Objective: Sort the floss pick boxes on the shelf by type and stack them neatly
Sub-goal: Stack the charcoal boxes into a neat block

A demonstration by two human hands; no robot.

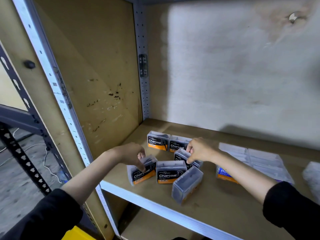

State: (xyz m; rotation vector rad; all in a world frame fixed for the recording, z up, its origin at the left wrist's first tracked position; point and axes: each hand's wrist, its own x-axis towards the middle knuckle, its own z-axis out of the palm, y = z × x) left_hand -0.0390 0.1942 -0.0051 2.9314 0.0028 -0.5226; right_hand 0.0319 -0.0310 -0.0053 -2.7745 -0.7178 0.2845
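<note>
Several black-and-orange Charcoal floss pick boxes stand on the brown shelf board [216, 201]. My left hand [131, 154] grips the leftmost front box [143, 174], which tilts. My right hand [200, 149] pinches the top of a middle Charcoal box [181, 155]. Two more Charcoal boxes [158, 140] stand side by side at the back. Another one [170, 172] faces me at the front, and one [187, 184] is turned with its clear side toward me. A blue-and-orange box [223, 174] shows behind my right forearm.
A row of clear-topped boxes [251, 158] lies to the right of my right arm, with another clear box [311, 172] at the frame's right edge. A brown side panel [97, 84] closes the shelf on the left, a pale wall behind. The shelf's metal front edge [155, 203] runs below.
</note>
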